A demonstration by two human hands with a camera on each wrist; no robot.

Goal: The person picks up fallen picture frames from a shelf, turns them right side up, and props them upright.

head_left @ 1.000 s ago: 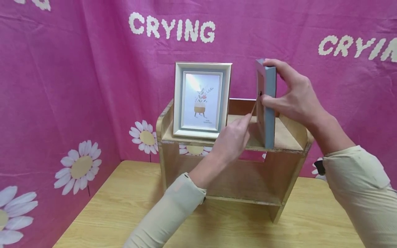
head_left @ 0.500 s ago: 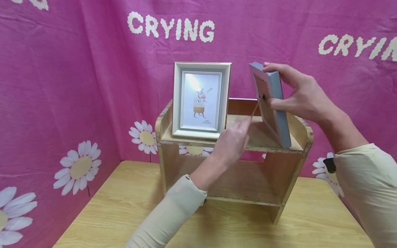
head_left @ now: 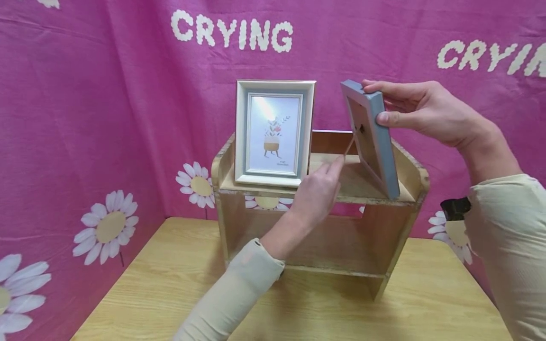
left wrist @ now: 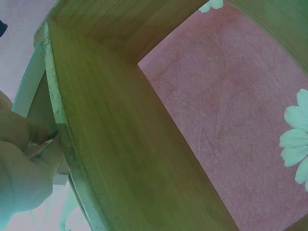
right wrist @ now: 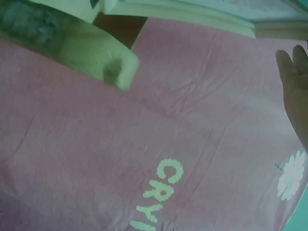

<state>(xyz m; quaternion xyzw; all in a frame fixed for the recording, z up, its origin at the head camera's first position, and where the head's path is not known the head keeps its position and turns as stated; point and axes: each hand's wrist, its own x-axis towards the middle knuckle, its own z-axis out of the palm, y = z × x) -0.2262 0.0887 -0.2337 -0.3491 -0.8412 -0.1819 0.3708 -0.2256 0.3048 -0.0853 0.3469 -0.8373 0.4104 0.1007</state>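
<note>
A blue-grey photo frame (head_left: pixel 387 142) stands tilted on the right part of the wooden shelf's top board (head_left: pixel 328 184), its brown backing turned to the left. My right hand (head_left: pixel 439 113) grips its upper part, thumb on the side edge and fingers over the top. My left hand (head_left: pixel 317 194) pinches the thin stand leg (head_left: pixel 350 144) behind that frame. In the left wrist view the left hand (left wrist: pixel 24 149) shows beside the shelf's edge. The right wrist view catches only part of the right hand (right wrist: pixel 296 91). A second, cream photo frame (head_left: pixel 241 132) with a plant picture stands upright on the left.
The small wooden shelf unit (head_left: pixel 409 227) has raised side panels by the frames and a lower board. It stands on a light wooden table (head_left: pixel 170 284). A pink cloth (head_left: pixel 149 94) with daisies and lettering hangs behind and to the left.
The blue-grey frame has turned from nearly edge-on, showing more of its backing, and its lower end has shifted right. My right thumb has moved up from the backing to the side edge.
</note>
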